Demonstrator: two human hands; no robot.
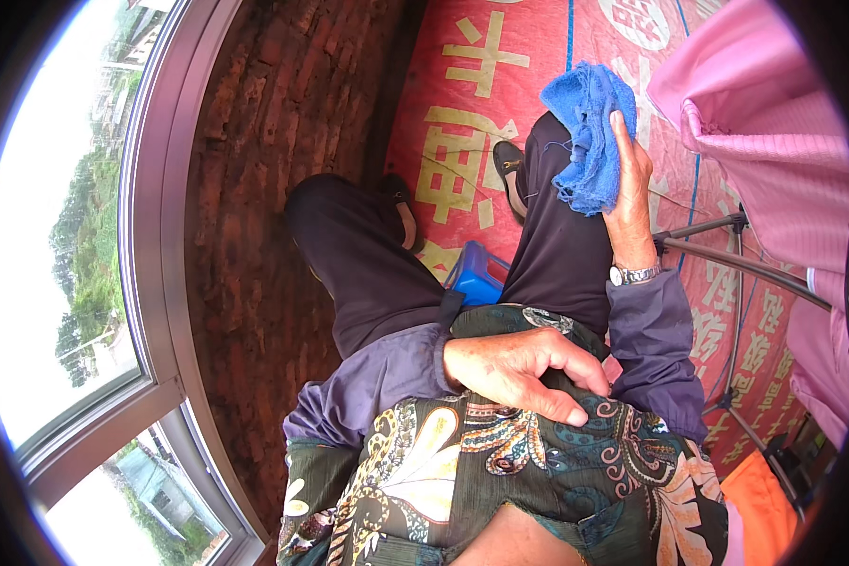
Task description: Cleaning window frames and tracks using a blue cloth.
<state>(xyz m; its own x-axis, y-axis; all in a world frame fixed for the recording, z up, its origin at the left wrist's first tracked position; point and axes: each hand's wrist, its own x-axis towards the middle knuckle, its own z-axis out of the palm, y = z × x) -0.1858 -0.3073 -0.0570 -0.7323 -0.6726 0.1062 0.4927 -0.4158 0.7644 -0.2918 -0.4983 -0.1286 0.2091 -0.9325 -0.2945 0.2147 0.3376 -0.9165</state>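
A blue terry cloth [594,138], folded in loose layers with frayed edges, is held in my right hand [631,177] over my right knee. My thumb lies on its near side; the other fingers are mostly hidden behind it. On that wrist is a metal watch [633,274]. My left hand [523,371] rests over the front of a dark patterned blouse [495,453], thumb apart from the bent fingers. Nothing shows in that hand, though some fingertips are hidden. Between my dark-trousered legs [368,255], part of a blue plastic stool [477,272] is visible.
To the left stand a brick wall [269,141] and a framed window [159,283]. A red printed sheet [460,85] extends ahead and to the right. Pink fabric [771,141] hangs at the right beside a metal tubular stand [739,265]. Orange fabric [760,509] lies at lower right.
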